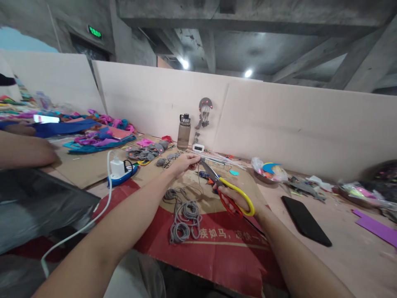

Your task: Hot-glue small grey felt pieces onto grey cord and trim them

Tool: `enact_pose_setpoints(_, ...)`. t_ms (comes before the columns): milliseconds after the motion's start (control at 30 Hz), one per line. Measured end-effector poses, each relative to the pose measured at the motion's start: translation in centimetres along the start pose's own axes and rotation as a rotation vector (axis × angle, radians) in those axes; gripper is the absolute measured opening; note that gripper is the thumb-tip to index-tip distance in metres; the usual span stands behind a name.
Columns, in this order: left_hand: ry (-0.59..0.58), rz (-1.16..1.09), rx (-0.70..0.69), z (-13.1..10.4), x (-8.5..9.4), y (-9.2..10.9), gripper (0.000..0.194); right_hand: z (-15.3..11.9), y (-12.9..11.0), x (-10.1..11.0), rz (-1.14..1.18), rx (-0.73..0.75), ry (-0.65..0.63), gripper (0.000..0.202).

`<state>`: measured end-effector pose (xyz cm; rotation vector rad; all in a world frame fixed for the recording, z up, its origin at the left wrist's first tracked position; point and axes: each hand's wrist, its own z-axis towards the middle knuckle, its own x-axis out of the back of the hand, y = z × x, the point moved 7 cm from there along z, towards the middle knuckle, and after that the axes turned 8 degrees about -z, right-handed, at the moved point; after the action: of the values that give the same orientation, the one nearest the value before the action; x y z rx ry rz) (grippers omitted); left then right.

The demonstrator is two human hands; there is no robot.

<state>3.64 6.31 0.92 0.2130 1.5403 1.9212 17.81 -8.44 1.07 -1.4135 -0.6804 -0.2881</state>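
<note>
My left hand [187,164] pinches a grey cord [199,178] whose loose length hangs below the fingertips. In my right hand [232,198] are large scissors [237,190] with one yellow and one red handle loop. Their blades point up and left, with the tips at the fingertips of my left hand; whether they touch the cord is too small to tell. Below the hands, loops and coils of grey cord [190,210] lie on a red and tan cardboard sheet [217,256].
A black phone [306,220] lies at the right, near a bowl [266,178] of scraps. A blue power strip [123,177] with a white charger sits at the left. Behind stands a bottle [184,134]. Another person's arm [25,151] rests at far left.
</note>
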Motion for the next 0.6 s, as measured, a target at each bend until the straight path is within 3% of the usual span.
enact_pose_setpoints(433,0.014,-0.02,0.009,0.3,0.6,-0.5,0.031,0.1,0.8,0.3,-0.086,-0.073,0.046,0.028)
enact_pose_setpoints(600,0.102,-0.058,0.036,0.2,1.2,-0.5,0.029,0.6,0.5,0.3,-0.222,0.025,0.02,0.029)
